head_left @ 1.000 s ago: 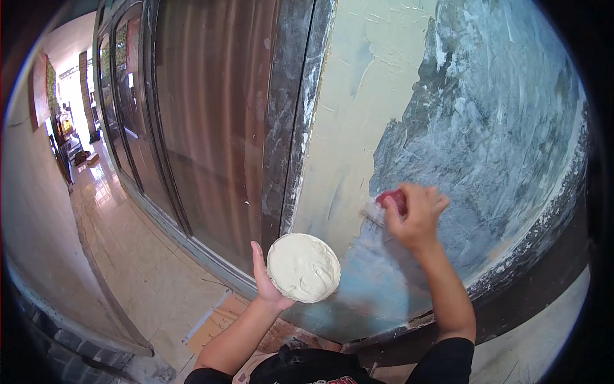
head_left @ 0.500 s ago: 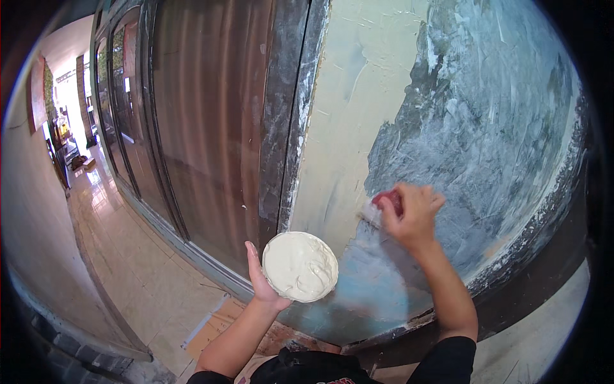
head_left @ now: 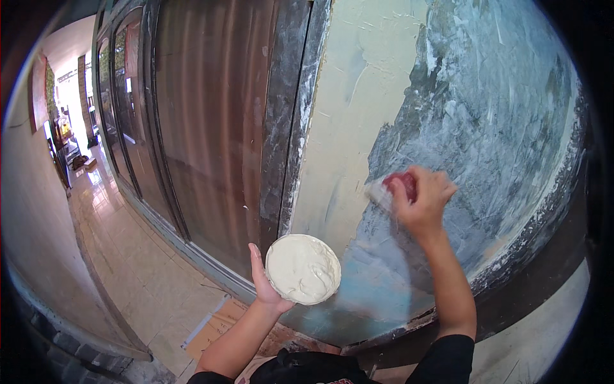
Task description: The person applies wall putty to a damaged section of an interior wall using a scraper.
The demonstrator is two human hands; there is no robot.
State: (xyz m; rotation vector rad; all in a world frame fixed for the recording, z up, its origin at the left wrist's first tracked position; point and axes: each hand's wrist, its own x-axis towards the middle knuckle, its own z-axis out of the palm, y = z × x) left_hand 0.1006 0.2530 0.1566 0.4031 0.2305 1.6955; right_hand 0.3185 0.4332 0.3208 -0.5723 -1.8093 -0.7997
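My left hand (head_left: pixel 265 281) holds up a round container of cream-coloured putty (head_left: pixel 302 269), its thumb along the rim and the other fingers hidden beneath. In my right hand (head_left: pixel 423 203) is a putty knife (head_left: pixel 401 185) with a red handle; its pale blade, somewhat blurred, lies at the wall by the edge of the cream coat. The wall (head_left: pixel 473 141) carries a smooth cream band (head_left: pixel 348 109) on the left. To the right of that band its surface is patchy grey-blue with whitish smears.
Left of the wall stands a dark window frame (head_left: pixel 281 121) with brown curtained glass (head_left: pixel 211 128). A tiled floor (head_left: pixel 141 275) runs back along a passage to a bright opening. Flattened cardboard (head_left: pixel 217 323) lies on the floor near my left forearm. A dark ledge (head_left: pixel 543 256) borders the wall at lower right.
My right hand and the putty knife have shifted a little to the right and slightly up along the wall. The putty container has moved only slightly.
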